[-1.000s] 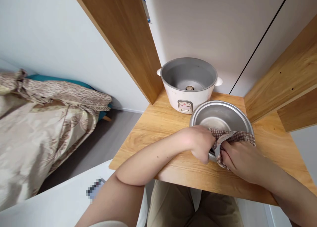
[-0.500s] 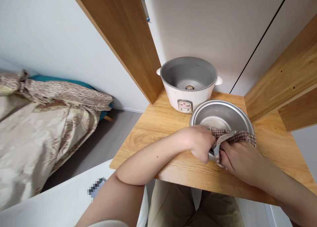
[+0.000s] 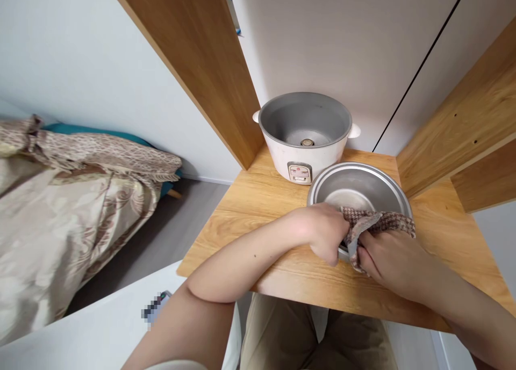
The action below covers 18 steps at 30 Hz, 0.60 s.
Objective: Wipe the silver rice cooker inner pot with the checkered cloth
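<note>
On the wooden table sits a grey metal inner pot (image 3: 351, 198), its rim ringed by a broad lip. My left hand (image 3: 328, 231) is closed over the pot's near left rim, its fingertips hidden inside. A brown-and-white checked cloth (image 3: 379, 219) with a grey edge drapes over the near right rim. My right hand (image 3: 387, 254) is closed on this cloth, pressing it against the near wall of the pot; some fingers are buried in the folds. Behind the pot stands a white rice cooker body (image 3: 278, 152), lidless, with its heating base showing.
The wooden table (image 3: 237, 214) is framed by a wooden post (image 3: 193, 58) at left and a slanted board (image 3: 455, 117) at right. A bed with patterned covers (image 3: 92, 198) lies far left. A white surface (image 3: 100, 327) with a blurred-out item is at lower left.
The view has shifted very slightly. Both hands, the cloth and the pot keep almost the same positions.
</note>
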Each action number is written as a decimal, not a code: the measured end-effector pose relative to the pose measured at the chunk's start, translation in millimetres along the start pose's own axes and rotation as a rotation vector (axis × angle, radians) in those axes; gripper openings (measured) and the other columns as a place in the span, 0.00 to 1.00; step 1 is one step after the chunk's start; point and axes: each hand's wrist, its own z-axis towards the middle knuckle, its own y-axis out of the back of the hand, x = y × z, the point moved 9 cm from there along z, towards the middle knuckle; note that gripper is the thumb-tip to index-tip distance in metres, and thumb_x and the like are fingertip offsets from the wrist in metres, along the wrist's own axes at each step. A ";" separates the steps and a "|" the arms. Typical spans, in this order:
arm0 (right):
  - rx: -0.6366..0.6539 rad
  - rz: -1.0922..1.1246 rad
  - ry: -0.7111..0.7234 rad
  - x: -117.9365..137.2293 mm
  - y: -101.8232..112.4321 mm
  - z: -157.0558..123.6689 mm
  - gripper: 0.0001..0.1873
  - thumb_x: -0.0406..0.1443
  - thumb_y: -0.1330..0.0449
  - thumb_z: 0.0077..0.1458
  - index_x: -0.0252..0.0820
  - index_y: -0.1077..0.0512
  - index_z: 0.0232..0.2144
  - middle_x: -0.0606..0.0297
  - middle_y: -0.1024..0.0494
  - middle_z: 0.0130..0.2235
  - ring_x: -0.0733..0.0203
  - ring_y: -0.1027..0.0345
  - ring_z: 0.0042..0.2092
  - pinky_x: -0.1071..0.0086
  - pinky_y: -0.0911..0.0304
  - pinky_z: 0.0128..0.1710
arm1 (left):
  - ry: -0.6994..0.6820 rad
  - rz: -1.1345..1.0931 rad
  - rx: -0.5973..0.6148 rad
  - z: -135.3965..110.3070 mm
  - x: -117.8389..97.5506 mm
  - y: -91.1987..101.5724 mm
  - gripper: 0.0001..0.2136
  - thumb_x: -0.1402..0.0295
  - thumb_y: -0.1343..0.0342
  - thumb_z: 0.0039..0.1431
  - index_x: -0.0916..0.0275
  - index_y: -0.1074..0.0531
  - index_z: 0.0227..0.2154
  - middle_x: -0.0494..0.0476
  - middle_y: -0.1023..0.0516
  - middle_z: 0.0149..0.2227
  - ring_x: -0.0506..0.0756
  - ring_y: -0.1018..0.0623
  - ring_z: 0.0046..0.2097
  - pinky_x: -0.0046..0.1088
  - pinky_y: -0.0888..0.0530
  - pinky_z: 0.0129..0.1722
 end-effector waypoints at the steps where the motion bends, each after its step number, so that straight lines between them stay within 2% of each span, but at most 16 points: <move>1: 0.012 -0.004 0.004 -0.8 0.1 -0.4 0.13 0.37 0.55 0.63 0.40 0.32 0.35 0.63 0.24 0.26 0.59 0.32 0.25 0.67 0.52 0.24 | 0.008 0.005 0.012 0.2 0.3 -0.9 0.12 0.60 0.41 0.40 0.61 0.23 0.28 0.60 0.20 0.30 0.59 0.22 0.32 0.33 0.28 0.31; 3: -0.018 -0.038 -0.032 0.9 -2.8 -0.6 0.13 0.37 0.55 0.62 0.40 0.32 0.33 0.63 0.25 0.25 0.59 0.33 0.24 0.67 0.54 0.24 | 0.012 0.003 0.020 -0.1 0.7 -1.5 0.12 0.60 0.42 0.41 0.61 0.23 0.28 0.60 0.20 0.30 0.60 0.22 0.31 0.34 0.28 0.31; 5: -0.138 -0.056 -0.104 5.9 -4.4 -1.4 0.13 0.37 0.54 0.61 0.40 0.32 0.31 0.64 0.26 0.23 0.60 0.34 0.23 0.67 0.54 0.24 | -0.005 -0.011 -0.003 -1.0 0.1 0.3 0.13 0.59 0.42 0.42 0.60 0.23 0.30 0.60 0.20 0.31 0.60 0.22 0.32 0.34 0.28 0.31; 7: -0.299 -0.063 -0.142 13.3 -1.3 -4.1 0.11 0.37 0.53 0.58 0.41 0.32 0.30 0.61 0.25 0.25 0.57 0.32 0.27 0.66 0.50 0.27 | -0.034 -0.019 -0.039 -2.1 -1.1 2.9 0.14 0.58 0.42 0.42 0.59 0.23 0.32 0.58 0.20 0.32 0.60 0.22 0.33 0.33 0.28 0.31; 8: -0.334 -0.068 -0.139 16.2 -0.5 -4.8 0.11 0.37 0.52 0.58 0.41 0.32 0.30 0.60 0.26 0.25 0.56 0.32 0.28 0.66 0.49 0.28 | -0.046 -0.018 -0.058 -2.5 -1.5 4.3 0.15 0.57 0.42 0.42 0.58 0.24 0.32 0.58 0.20 0.32 0.60 0.22 0.34 0.33 0.28 0.31; 9: -0.318 -0.057 -0.124 17.3 -1.5 -3.9 0.11 0.37 0.52 0.58 0.40 0.32 0.30 0.60 0.25 0.26 0.56 0.32 0.28 0.66 0.50 0.28 | -0.051 -0.016 -0.073 -2.7 -1.6 5.4 0.15 0.57 0.42 0.42 0.58 0.24 0.32 0.58 0.20 0.32 0.60 0.22 0.34 0.33 0.28 0.31; 14: -0.003 0.008 -0.021 -0.2 -1.5 -0.4 0.12 0.36 0.55 0.62 0.40 0.32 0.36 0.64 0.24 0.26 0.59 0.32 0.25 0.67 0.54 0.25 | -0.019 0.020 -0.019 0.2 0.0 0.1 0.11 0.59 0.42 0.41 0.60 0.24 0.26 0.59 0.21 0.28 0.58 0.23 0.30 0.32 0.30 0.28; 16: 0.011 0.012 -0.014 -5.5 2.4 -1.5 0.13 0.36 0.56 0.62 0.41 0.32 0.34 0.64 0.25 0.26 0.59 0.32 0.25 0.67 0.55 0.25 | -0.005 0.023 0.011 1.1 0.4 -2.3 0.11 0.60 0.42 0.40 0.61 0.24 0.25 0.59 0.21 0.28 0.58 0.23 0.30 0.33 0.29 0.29; 18: -0.036 -0.017 -0.028 -3.0 0.9 -2.1 0.13 0.36 0.56 0.62 0.41 0.33 0.32 0.64 0.26 0.24 0.60 0.34 0.23 0.66 0.56 0.24 | 0.012 0.003 0.016 0.9 1.5 -2.1 0.11 0.60 0.42 0.40 0.60 0.24 0.26 0.58 0.21 0.28 0.58 0.23 0.30 0.32 0.29 0.30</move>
